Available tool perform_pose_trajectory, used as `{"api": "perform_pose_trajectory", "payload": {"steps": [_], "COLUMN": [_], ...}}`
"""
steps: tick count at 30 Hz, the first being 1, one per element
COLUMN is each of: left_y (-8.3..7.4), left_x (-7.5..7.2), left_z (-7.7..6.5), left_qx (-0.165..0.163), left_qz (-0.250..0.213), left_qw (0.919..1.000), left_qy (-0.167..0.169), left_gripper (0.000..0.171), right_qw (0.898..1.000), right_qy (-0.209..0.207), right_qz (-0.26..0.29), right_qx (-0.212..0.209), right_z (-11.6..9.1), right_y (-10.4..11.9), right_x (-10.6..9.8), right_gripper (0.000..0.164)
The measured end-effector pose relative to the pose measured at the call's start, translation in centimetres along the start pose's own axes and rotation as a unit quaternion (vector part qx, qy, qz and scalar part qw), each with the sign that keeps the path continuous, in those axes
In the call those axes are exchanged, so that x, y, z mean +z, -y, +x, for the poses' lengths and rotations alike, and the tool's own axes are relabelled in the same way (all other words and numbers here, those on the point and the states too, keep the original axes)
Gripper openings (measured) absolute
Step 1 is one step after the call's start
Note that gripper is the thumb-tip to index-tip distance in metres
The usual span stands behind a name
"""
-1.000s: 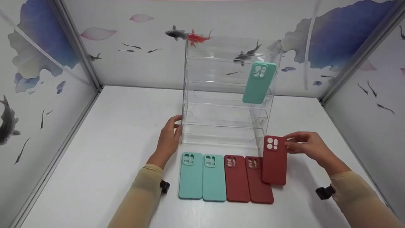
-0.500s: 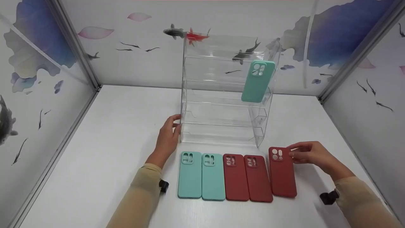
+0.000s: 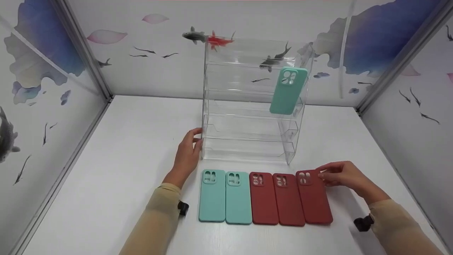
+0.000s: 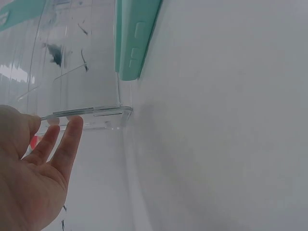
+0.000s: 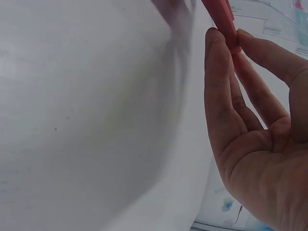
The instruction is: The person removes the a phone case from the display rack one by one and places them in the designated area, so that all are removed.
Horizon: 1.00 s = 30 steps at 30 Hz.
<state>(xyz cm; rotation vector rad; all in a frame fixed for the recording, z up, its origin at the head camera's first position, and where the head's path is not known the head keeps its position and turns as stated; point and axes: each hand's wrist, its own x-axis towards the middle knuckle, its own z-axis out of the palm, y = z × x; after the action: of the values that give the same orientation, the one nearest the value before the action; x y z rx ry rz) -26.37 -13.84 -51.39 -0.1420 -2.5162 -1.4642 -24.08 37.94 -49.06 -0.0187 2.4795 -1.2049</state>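
Observation:
My right hand pinches the upper right edge of a red phone case between thumb and fingers. This case lies at the right end of a row, against another red case. In the right wrist view the thumb and fingers of the hand meet on the corner of the red case. My left hand holds the left side panel of a clear acrylic display rack. Left wrist view: the hand has thumb and fingertips at the edge of the rack's panel.
A third red case and two teal cases continue the row leftward, in front of the rack. One teal case stands in an upper tier at the rack's right. Printed walls enclose the white table.
My right hand has lowered the red case from above its neighbour, out to the right, then slid it left against the row. The left hand stays on the rack.

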Motion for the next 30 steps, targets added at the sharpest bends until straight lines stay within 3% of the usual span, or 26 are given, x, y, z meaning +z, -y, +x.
{"api": "perform_pose_trajectory", "payload": {"steps": [30], "left_y": [0.0], "left_x": [0.0], "left_z": [-0.1], "left_qx": [0.01], "left_qz": [0.003], "left_qw": [0.9999], "left_qy": [0.004], "left_gripper": [0.04], "right_qw": [0.995], "right_qy": [-0.031], "right_qz": [-0.09], "right_qx": [-0.016], "right_z": [-0.4], "right_y": [0.2], "right_x": [2.0], "right_gripper": [0.046]}}
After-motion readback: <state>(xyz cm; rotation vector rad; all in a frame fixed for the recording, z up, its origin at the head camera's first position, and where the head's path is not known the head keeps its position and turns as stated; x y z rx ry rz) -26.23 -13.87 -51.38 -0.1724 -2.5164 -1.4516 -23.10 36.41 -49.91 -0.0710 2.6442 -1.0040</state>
